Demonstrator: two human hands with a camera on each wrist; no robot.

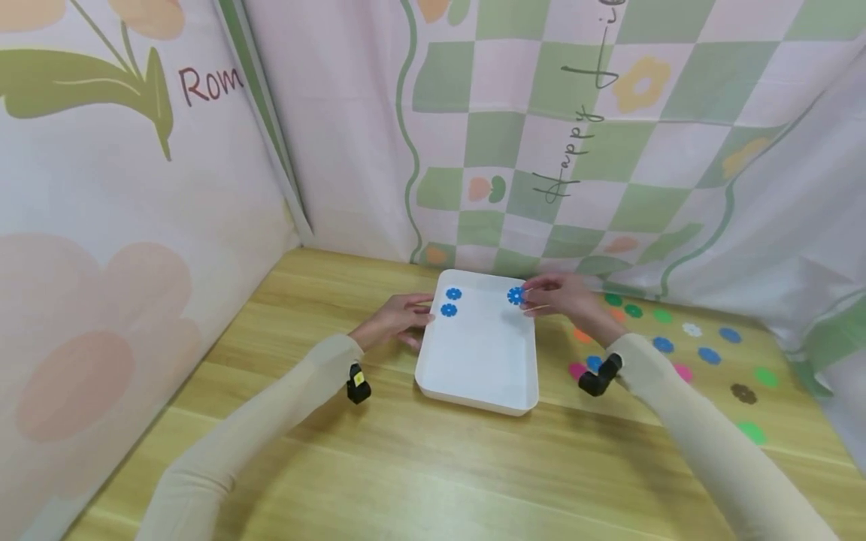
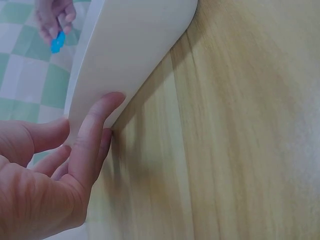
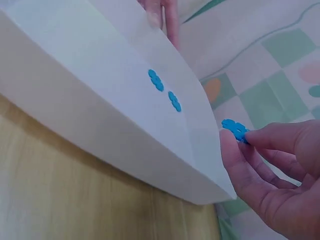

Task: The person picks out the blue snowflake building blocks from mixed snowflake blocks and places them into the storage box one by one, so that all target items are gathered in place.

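A white rectangular tray (image 1: 479, 361) lies on the wooden table in front of me. Two blue snowflake discs (image 3: 156, 80) rest flat inside it, near its far left corner. My right hand (image 1: 567, 300) pinches another blue snowflake disc (image 3: 235, 129) between thumb and fingertips, held up over the tray's far right corner. At the tray's left wall is my left hand (image 2: 65, 170), its fingers extended and the fingertips touching the outer side.
Loose discs in several colours, among them a brown one (image 1: 743, 394), a white one (image 1: 691, 329) and a green one (image 1: 752, 433), are scattered on the table right of the tray, partly under my right forearm. A checkered curtain (image 1: 561, 150) hangs along the table's back edge.
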